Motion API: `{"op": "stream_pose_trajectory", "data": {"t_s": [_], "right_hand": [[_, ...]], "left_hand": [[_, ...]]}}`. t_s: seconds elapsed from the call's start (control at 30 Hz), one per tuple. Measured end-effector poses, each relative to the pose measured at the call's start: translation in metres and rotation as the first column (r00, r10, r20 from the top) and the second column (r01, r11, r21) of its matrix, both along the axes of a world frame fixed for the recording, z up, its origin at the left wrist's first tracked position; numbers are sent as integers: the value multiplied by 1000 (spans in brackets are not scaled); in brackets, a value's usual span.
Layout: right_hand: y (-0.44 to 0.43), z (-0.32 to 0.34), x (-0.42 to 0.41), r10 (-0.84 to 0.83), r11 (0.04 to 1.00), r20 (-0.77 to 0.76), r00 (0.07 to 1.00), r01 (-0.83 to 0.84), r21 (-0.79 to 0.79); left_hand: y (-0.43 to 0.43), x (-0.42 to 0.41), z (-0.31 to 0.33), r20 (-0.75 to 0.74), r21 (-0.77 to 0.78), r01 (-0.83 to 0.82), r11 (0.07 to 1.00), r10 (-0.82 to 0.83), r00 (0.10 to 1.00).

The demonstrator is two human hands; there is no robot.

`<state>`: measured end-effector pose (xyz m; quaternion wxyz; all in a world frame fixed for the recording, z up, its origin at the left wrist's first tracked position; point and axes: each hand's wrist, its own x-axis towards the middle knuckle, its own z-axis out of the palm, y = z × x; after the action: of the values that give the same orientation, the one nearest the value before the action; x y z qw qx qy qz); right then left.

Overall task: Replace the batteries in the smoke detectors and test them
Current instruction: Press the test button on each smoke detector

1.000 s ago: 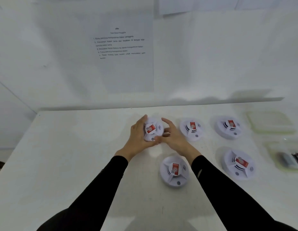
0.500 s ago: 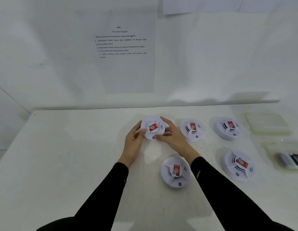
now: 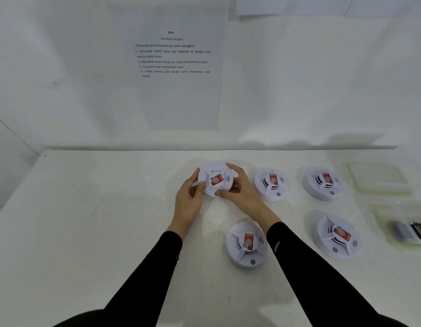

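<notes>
Fingers (image 3: 236, 168) curled and clamped on the rim of the held smoke detector (image 3: 212, 168): my left hand (image 3: 189, 204) grips its left edge, my right hand (image 3: 243, 194) its right. It is at the far middle of the counter (image 3: 110, 208), red label (image 3: 216, 180) facing up. Four other detectors (image 3: 246, 244) lie to its right and nearer me.

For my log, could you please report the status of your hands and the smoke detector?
Gripping: left hand, right hand, on far-left smoke detector rim. Face up; neighbouring detector apart, nothing blocking.
</notes>
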<state>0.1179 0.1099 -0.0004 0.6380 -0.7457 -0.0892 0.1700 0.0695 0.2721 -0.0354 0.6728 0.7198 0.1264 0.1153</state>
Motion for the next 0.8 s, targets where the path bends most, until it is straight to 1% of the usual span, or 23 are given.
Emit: {"op": "stream_pose_trajectory", "data": {"t_s": [0.3,0.8], "right_hand": [[-2,-3,1,6,999,-6,1000,-5,44],[-3,-8,1,13,999,6,1000,-13,49]], "left_hand": [[-1,1,-4,3,8,-25,1000,25,1000],[-2,2,-5,0,68,-17,998,17,1000]]}}
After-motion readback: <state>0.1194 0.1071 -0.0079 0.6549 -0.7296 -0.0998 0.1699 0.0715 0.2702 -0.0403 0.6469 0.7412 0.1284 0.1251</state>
